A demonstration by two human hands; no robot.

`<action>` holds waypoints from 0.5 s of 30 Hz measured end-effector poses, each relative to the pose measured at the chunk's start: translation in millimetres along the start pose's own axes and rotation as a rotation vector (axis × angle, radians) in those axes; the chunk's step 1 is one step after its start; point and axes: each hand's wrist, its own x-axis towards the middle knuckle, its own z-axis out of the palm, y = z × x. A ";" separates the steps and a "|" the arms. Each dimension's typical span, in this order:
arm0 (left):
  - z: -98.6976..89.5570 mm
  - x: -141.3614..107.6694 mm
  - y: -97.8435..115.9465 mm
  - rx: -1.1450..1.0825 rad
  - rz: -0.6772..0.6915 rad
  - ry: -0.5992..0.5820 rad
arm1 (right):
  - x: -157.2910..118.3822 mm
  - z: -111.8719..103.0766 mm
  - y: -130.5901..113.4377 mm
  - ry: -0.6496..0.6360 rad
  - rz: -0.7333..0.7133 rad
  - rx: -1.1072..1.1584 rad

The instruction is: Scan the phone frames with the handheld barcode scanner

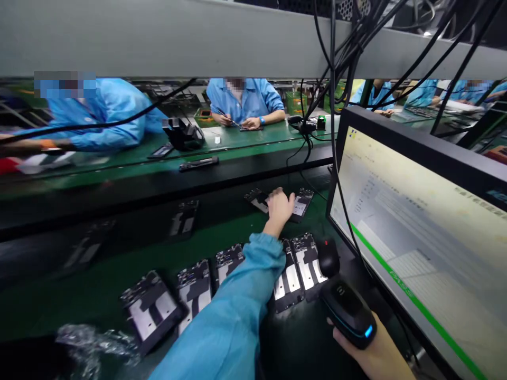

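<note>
My left hand reaches forward to the far side of the green bench, over two phone units. One unit shows to its right, the other to its left. The fingers look spread, but their tips are blurred and whether they touch a unit is unclear. At the lower right, my right hand is wrapped round a black handheld scanner with a lit blue strip. Several opened phone units lie in a row under and beside my left sleeve.
A monitor with a green PASS bar stands at the right, with a black mouse beside it. Cables hang in front. Crumpled clear plastic lies lower left. Beyond a raised dark ledge, people in blue work at another bench.
</note>
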 end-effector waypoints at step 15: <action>-1.1 18.3 -3.5 0.024 -0.507 0.051 | 24.3 29.1 -39.6 0.228 -0.191 -0.793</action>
